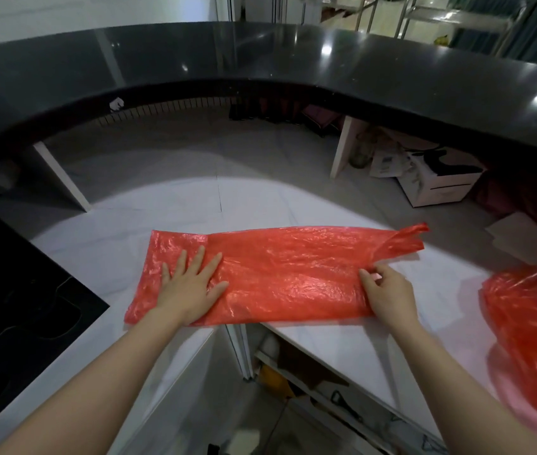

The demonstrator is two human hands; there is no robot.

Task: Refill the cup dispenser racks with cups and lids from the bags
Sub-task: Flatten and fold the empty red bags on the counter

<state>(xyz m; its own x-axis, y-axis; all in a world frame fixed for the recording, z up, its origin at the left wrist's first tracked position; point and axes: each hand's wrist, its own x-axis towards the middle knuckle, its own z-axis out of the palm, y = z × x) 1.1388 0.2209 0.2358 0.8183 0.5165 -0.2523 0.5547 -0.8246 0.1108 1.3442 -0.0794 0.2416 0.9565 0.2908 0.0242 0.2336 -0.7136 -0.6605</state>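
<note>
Head view, left to right. Dark panel (14, 307) at far left carries blue-white writing, too cut off to read. Left hand (188, 287) lies flat, fingers straight and spread, pressing the left end of a flattened red plastic bag (293, 274) on the white counter (342, 349). Bag looks empty; no print visible on it. Right hand (388, 293) pinches the bag's near right edge, just beside its handle loops. Second red bag (533, 349), bulging and crumpled, sits at far right; contents cannot be made out. Black curved countertop (260, 57) behind.
</note>
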